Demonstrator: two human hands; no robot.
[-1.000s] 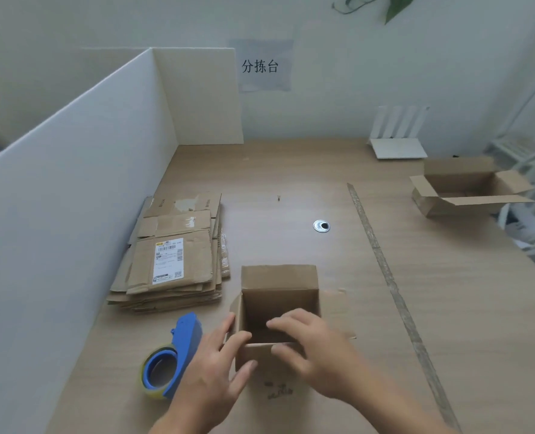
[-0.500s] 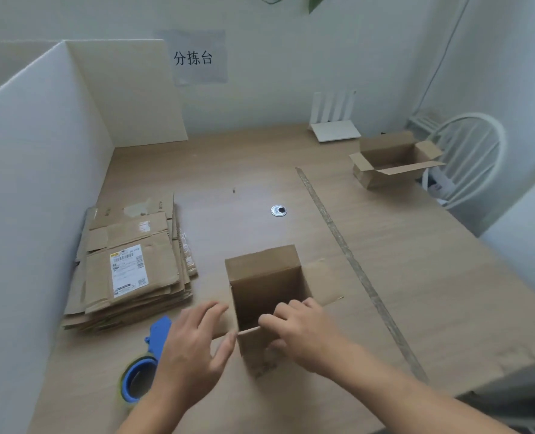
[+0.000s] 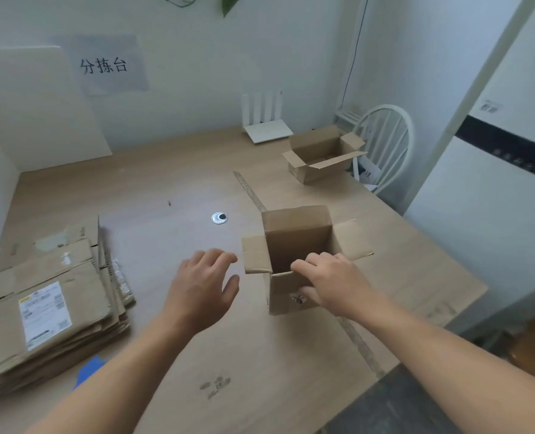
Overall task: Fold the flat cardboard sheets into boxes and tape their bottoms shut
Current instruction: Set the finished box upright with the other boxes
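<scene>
A small brown cardboard box (image 3: 294, 239) stands upright on the table with its top flaps spread open. My right hand (image 3: 332, 283) grips its near wall, fingers curled over the rim and thumb on the outside. Just left of the box my left hand (image 3: 203, 286) hovers with relaxed fingers, holding nothing. A stack of flat cardboard sheets (image 3: 50, 302) lies at the left. Only a blue corner of the tape dispenser (image 3: 89, 369) shows beside my left forearm.
A second open cardboard box (image 3: 322, 155) sits at the far right of the wooden table (image 3: 172, 183), near a white router (image 3: 266, 126). A white chair (image 3: 385, 142) stands beyond the right edge. White partition boards (image 3: 31, 111) wall the left side.
The box has moved to the right with my right hand still on its near wall. My left hand came off the box and now hovers beside it. The view swung right.
</scene>
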